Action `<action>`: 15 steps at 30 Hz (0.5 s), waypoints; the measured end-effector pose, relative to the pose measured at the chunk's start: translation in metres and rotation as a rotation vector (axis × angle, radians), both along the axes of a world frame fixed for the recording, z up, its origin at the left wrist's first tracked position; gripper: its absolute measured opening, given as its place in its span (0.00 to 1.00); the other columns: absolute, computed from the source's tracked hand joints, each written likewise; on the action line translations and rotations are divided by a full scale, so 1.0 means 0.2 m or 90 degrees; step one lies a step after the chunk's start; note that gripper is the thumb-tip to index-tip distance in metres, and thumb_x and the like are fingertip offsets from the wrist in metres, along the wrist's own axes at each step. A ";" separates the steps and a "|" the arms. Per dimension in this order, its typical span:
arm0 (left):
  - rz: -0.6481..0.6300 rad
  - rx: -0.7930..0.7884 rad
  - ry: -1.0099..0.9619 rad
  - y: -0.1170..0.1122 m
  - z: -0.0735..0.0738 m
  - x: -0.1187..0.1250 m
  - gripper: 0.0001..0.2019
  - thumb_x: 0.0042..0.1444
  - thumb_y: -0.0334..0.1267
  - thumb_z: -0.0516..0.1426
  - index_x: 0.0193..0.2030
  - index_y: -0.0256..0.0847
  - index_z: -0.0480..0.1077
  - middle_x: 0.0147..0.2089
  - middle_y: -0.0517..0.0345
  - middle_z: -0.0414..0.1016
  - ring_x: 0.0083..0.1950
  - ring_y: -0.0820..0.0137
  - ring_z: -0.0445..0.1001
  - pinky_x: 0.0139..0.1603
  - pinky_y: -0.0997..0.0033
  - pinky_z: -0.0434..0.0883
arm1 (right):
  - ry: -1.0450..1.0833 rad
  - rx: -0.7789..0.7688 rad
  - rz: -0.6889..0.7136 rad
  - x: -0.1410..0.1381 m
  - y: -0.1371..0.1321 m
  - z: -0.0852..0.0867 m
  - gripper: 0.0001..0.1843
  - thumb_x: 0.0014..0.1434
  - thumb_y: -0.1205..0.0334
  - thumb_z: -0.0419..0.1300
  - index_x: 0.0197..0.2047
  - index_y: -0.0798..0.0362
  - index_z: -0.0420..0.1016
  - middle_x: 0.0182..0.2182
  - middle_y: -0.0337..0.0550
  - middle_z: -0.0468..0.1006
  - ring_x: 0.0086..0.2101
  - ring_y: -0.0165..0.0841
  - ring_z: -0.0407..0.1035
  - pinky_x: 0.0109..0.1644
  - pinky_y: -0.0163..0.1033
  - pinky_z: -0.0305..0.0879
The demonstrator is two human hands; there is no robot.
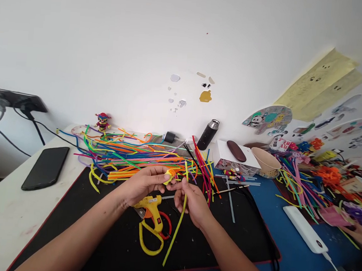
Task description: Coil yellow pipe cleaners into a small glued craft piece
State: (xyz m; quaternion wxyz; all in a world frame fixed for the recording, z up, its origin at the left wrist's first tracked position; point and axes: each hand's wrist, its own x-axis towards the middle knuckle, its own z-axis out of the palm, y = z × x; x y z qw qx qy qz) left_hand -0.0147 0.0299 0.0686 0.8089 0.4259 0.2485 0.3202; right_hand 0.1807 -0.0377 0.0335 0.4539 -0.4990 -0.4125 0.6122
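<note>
My left hand (146, 182) is closed around a small yellow-and-orange pipe cleaner piece (170, 175), pinched between thumb and fingers. Close beside it, my right hand (196, 203) grips a long yellow-green pipe cleaner (175, 235), which runs down toward the mat's near edge. The fingertips of both hands nearly meet; whether the strip joins the small piece cannot be made out. Below the hands lie a yellow hot glue gun (152, 210) and scissors (149, 252) with yellow and red handle loops, partly overlapping on the black mat (110, 238).
Loose coloured pipe cleaners (129, 152) spread behind my hands. A phone (47, 167) lies at left. Toward the back stand a black flask (208, 134) and a white box (220, 153). A white power bank (303, 228) sits at right, near another person's hand (361, 235).
</note>
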 end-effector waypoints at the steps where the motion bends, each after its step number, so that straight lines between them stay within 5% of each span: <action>1: 0.008 0.009 0.009 0.00 0.00 0.00 0.10 0.55 0.40 0.72 0.37 0.35 0.83 0.38 0.48 0.81 0.36 0.69 0.76 0.36 0.75 0.72 | 0.006 0.007 -0.003 0.00 0.01 -0.01 0.40 0.63 0.26 0.58 0.43 0.60 0.85 0.18 0.38 0.73 0.15 0.26 0.62 0.17 0.31 0.42; 7: 0.037 0.125 0.060 -0.01 -0.01 -0.01 0.08 0.56 0.40 0.71 0.40 0.38 0.84 0.41 0.49 0.83 0.43 0.63 0.78 0.48 0.69 0.72 | 0.033 0.024 0.037 -0.02 0.02 -0.03 0.42 0.64 0.25 0.55 0.45 0.60 0.85 0.22 0.44 0.78 0.17 0.28 0.67 0.17 0.30 0.48; 15: -0.043 0.076 0.041 0.01 -0.03 -0.03 0.13 0.57 0.46 0.70 0.38 0.37 0.84 0.37 0.48 0.83 0.40 0.61 0.81 0.46 0.67 0.73 | 0.046 -0.006 0.109 -0.09 0.01 -0.03 0.41 0.65 0.27 0.56 0.43 0.61 0.86 0.21 0.43 0.79 0.15 0.27 0.68 0.17 0.30 0.48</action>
